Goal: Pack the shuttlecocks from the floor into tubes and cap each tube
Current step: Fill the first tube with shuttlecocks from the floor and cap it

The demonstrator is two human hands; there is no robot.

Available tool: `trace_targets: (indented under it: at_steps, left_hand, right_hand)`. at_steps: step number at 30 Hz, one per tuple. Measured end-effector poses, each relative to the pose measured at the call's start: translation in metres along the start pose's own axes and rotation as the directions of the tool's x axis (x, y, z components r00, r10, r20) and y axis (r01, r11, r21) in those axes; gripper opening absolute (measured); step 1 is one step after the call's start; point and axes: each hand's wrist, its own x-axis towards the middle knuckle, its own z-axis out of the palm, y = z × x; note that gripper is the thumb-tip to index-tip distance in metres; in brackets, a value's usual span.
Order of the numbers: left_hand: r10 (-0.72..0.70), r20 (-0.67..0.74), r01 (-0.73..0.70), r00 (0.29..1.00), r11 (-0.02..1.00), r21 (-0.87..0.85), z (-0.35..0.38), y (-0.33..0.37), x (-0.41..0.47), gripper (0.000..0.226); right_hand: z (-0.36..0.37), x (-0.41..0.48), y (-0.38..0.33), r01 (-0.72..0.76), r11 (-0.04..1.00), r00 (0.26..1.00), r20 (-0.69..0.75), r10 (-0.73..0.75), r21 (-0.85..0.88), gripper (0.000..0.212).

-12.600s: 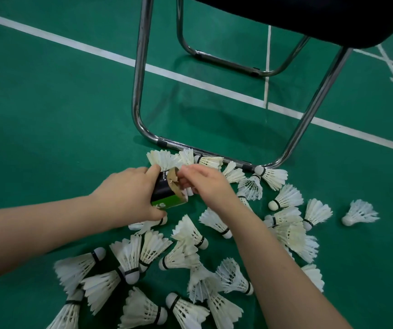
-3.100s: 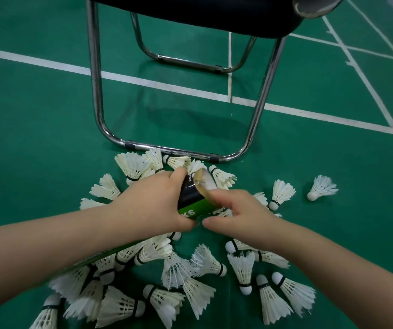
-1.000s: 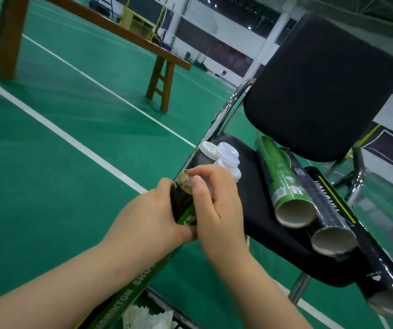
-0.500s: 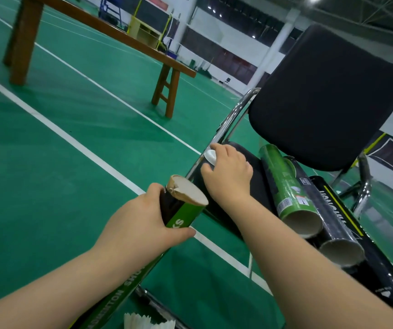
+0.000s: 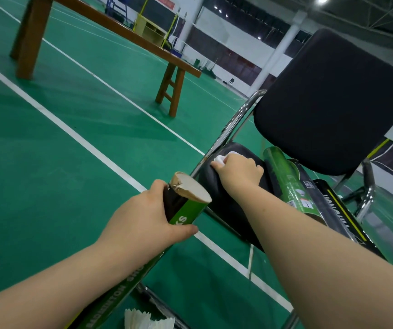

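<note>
We are gripping one tube [image 5: 184,216] at lower centre with the left hand [image 5: 141,224]. Its fingers and thumb are wrapping round the wall just below the open, uncapped mouth. We are resting the right hand [image 5: 238,172] on the white caps [image 5: 219,159], which are lying on the chair seat [image 5: 228,205] right of centre. Its fingers are curling down over them, and we cannot tell whether one is pinched.

We are judging the current step as fetching a cap. The held tube is awaiting closure, and its fill level is not showing.

Count:
- One tube in hand.
- On the seat, one green tube [image 5: 283,172] and at least one black tube [image 5: 335,210]. The right forearm [image 5: 309,245] is hiding their near ends.
- Two white cap edges showing.
- One cluster of shuttlecock feathers [image 5: 148,320] at the bottom edge, so we are judging some packing as left to do.
</note>
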Motion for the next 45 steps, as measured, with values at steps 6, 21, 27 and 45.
trace_targets:
  at_steps: [6, 21, 27, 45]
  left_hand:
    - [0.004, 0.018, -0.004, 1.0, 1.0, 0.007, -0.001, 0.0, -0.002, 0.061]
    - [0.024, 0.001, -0.024, 1.0, 1.0, -0.02, -0.012, 0.005, -0.01, 0.061]
    - [0.053, 0.004, -0.053, 0.999, 0.999, 0.0, -0.016, 0.014, -0.022, 0.063]
    - [0.269, 0.303, -0.282, 0.914, 0.959, -0.001, 0.009, 0.039, -0.111, 0.065]
  right_hand:
    - [-0.006, -0.001, -0.006, 0.211, 0.934, 0.968, -0.069, -0.24, -0.29, 0.024]
    - [-0.047, -0.038, -0.022, -0.001, 0.508, 0.919, -0.199, 0.339, 0.862, 0.029]
    - [-0.034, -0.113, -0.023, 0.01, 0.277, 0.935, -0.107, 0.337, 0.961, 0.023]
    - [-0.057, -0.235, 0.048, -0.146, 0.375, 0.989, 0.131, 0.063, 0.916, 0.025]
